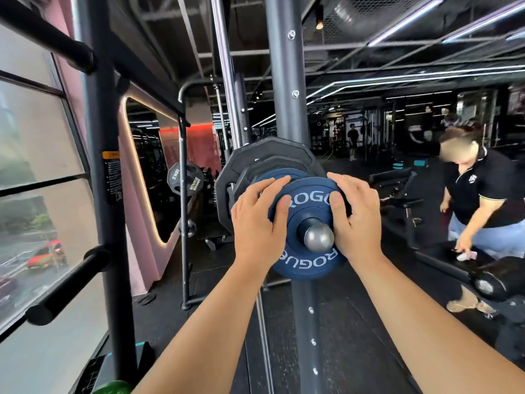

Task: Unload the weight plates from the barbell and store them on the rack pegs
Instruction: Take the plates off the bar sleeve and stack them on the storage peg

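ROGUE stands at 12 and 6 o'clock on the blue plate [305,270]; the black plate [184,179] at 9 o'clock reads 10KG.

Left hand [257,220] bare, right hand [356,214] bare, nails [285,199] short; both forearms [216,322] uncovered throughout
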